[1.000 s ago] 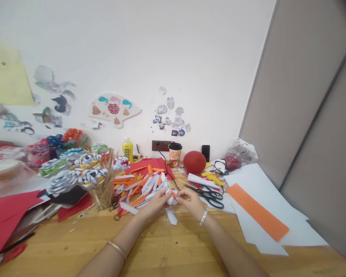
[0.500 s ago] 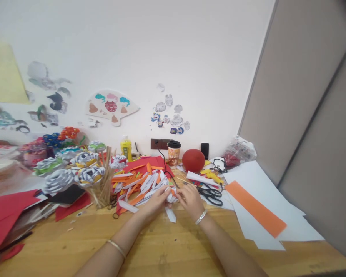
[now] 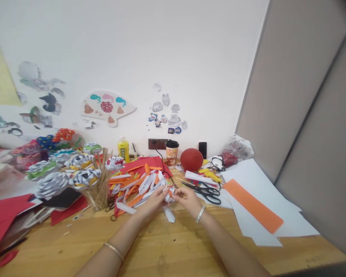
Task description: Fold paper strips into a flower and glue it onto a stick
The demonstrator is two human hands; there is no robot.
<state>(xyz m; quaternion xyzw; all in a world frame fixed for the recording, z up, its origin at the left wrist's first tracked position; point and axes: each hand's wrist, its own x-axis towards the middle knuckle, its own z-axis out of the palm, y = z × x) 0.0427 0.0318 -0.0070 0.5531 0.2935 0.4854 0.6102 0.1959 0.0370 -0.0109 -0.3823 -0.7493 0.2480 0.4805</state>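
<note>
Between my hands is a small folded-paper piece (image 3: 169,194) in white and orange, partly covered by fingers. My left hand (image 3: 156,199) grips it from the left, thumb on top. My right hand (image 3: 188,199) pinches its right side with thumb and fingertips. A white folded strip (image 3: 168,214) sticks out below the piece toward me; whether it is joined to it I cannot tell. Just behind and to the left lies a heap of folded paper strips (image 3: 141,184) in white, orange and yellow. Black-handled scissors (image 3: 209,192) lie to the right of my right hand.
At the left, paper flowers (image 3: 85,177) stand beside a bundle of wooden sticks (image 3: 102,192). Along the wall are a yellow bottle (image 3: 123,149), a lidded paper cup (image 3: 172,154) and a red balloon (image 3: 192,159). White sheets (image 3: 265,196) with an orange strip (image 3: 253,206) lie at the right.
The whole view has shifted slightly, so things sit a little further left. My right-hand fingers have moved slightly at the paper piece; both hands stay on it.
</note>
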